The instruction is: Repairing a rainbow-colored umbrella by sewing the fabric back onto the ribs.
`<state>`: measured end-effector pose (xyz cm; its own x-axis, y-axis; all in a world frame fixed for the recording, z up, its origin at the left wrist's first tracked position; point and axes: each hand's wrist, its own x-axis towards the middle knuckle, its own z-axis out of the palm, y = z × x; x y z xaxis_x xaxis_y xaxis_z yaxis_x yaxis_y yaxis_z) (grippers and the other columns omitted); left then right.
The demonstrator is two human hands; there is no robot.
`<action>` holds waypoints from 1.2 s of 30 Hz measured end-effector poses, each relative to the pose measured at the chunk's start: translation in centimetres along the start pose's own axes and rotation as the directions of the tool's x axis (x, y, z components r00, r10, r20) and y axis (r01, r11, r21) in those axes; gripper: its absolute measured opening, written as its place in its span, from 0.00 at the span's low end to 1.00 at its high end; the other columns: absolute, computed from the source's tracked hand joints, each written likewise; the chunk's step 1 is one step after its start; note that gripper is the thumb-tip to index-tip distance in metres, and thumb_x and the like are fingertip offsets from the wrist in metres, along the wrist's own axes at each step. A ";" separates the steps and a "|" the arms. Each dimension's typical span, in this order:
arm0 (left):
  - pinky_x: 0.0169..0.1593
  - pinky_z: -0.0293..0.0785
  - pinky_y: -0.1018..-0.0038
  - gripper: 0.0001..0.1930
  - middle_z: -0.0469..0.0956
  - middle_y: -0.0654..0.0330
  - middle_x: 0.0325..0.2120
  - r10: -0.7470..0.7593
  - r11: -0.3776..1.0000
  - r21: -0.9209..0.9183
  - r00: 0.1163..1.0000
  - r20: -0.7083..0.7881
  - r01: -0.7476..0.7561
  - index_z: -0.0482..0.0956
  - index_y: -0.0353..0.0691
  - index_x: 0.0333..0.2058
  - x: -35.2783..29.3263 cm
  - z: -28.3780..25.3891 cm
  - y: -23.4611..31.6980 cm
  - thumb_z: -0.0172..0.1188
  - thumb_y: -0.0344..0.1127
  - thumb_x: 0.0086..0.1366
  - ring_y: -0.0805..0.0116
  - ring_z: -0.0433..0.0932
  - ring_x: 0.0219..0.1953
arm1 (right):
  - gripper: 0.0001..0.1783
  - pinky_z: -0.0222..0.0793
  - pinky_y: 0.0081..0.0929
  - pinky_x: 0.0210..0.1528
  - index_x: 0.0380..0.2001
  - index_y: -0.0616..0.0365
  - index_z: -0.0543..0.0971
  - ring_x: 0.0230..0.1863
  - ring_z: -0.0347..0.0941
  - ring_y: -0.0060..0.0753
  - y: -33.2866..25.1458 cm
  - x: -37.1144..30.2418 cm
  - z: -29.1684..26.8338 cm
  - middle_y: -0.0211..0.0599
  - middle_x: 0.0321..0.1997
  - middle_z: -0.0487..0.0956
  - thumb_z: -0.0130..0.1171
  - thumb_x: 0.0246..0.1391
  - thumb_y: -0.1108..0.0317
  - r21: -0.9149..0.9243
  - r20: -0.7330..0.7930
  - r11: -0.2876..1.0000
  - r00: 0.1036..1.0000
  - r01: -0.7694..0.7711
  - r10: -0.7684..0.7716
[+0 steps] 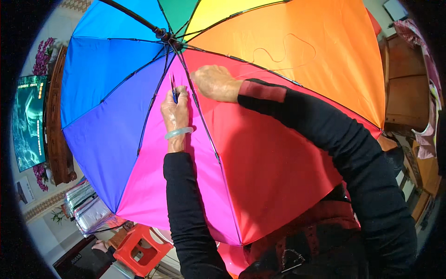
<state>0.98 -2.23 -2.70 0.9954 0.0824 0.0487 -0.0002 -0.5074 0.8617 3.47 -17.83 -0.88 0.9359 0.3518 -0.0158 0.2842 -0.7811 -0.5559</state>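
Observation:
An open umbrella with rainbow-coloured panels spreads before me, its inside facing me. My left hand, with a pale bangle at the wrist, is closed over the pink panel around small scissors. Their pointed blades stick up past the fingers toward the hub. Close by on the right, my right hand is curled beside a black rib where pink meets red. A thin thread runs from it in loose loops over the orange panel. The right fingertips are partly hidden.
The umbrella's black shaft slants to the upper left. At the lower left are a red plastic stool, stacked plastic-wrapped goods and another person's hand. A lit screen is at far left, wooden furniture at right.

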 end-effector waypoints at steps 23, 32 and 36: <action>0.31 0.69 0.71 0.05 0.71 0.56 0.23 0.459 0.685 0.446 0.817 0.350 -0.576 0.73 0.35 0.30 2.8 -3.0 -1.7 0.57 0.26 0.52 0.64 0.73 0.25 | 0.10 0.65 0.47 0.33 0.28 0.62 0.74 0.33 0.72 0.54 2.2 0.2 1.2 0.51 0.27 0.75 0.53 0.42 0.68 0.131 -0.011 0.980 0.989 0.148 -0.148; 0.30 0.69 0.73 0.06 0.73 0.59 0.21 0.182 0.923 0.289 0.949 0.257 -0.255 0.75 0.35 0.28 1.7 -2.9 -0.5 0.60 0.28 0.51 0.69 0.72 0.25 | 0.14 0.62 0.44 0.34 0.33 0.61 0.71 0.33 0.70 0.52 2.8 -1.1 0.0 0.49 0.26 0.75 0.57 0.42 0.67 0.209 -0.010 0.960 0.982 0.186 -0.188; 0.30 0.69 0.71 0.08 0.73 0.56 0.21 0.125 0.948 0.253 0.956 0.266 -0.194 0.75 0.34 0.28 1.7 -2.1 -0.5 0.61 0.30 0.50 0.66 0.73 0.25 | 0.13 0.62 0.44 0.34 0.33 0.61 0.71 0.33 0.70 0.53 2.6 -1.0 0.2 0.49 0.26 0.75 0.56 0.42 0.67 0.228 -0.020 0.952 0.978 0.205 -0.206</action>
<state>2.51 -0.01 -1.95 0.9770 -0.2124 0.0197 -0.1689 -0.7140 0.6795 3.21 -20.07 -2.47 0.8611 0.4951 0.1157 0.4154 -0.5538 -0.7216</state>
